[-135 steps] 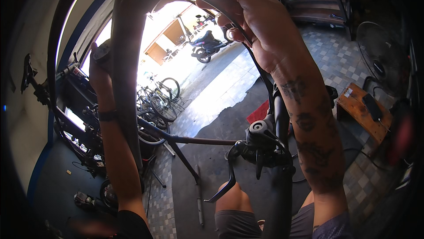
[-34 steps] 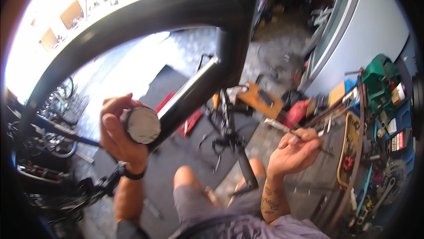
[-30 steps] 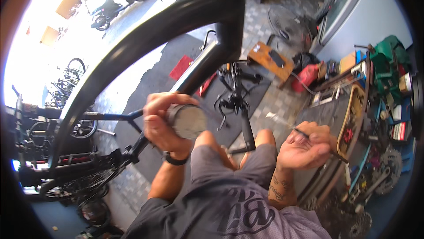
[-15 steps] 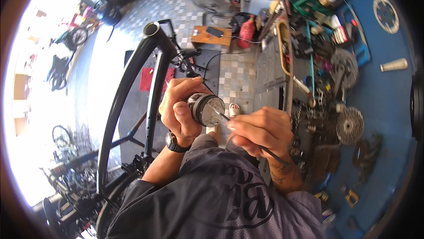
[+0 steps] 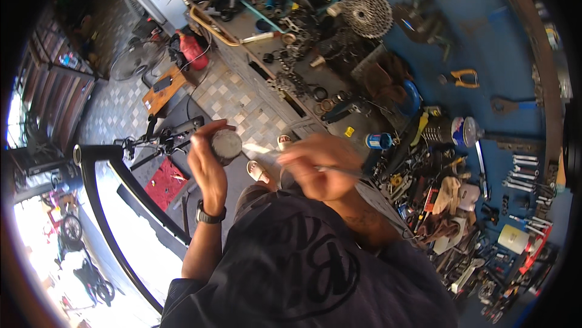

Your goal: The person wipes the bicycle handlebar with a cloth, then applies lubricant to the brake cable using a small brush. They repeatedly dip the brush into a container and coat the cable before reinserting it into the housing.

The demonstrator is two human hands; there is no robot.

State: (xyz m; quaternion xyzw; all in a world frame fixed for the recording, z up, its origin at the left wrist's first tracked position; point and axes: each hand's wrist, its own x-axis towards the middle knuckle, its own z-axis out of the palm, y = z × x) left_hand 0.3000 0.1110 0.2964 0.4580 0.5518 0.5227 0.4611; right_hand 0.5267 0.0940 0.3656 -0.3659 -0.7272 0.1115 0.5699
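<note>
My left hand (image 5: 205, 161) is wrapped around a small round jar (image 5: 227, 145), its pale whitish round face turned up. My right hand (image 5: 327, 161) is apart from the jar, to its right, smeared by motion. A thin dark stick-like tool, perhaps a brush (image 5: 342, 171), runs between its fingers; its tip is too blurred to make out. To the left of my left hand stands the black bicycle frame (image 5: 101, 210).
The workbench (image 5: 339, 123) on my right carries chains, tools and a blue tin (image 5: 379, 140). Tools and a cassette (image 5: 366, 13) hang on the blue wall. A wooden stool (image 5: 163, 93), a red bottle (image 5: 193, 51) and a red cloth (image 5: 165, 184) are ahead and left.
My view has swung right toward the bench and tool wall. My right hand has pulled the thin tool away from the jar. My left hand still holds the jar.
</note>
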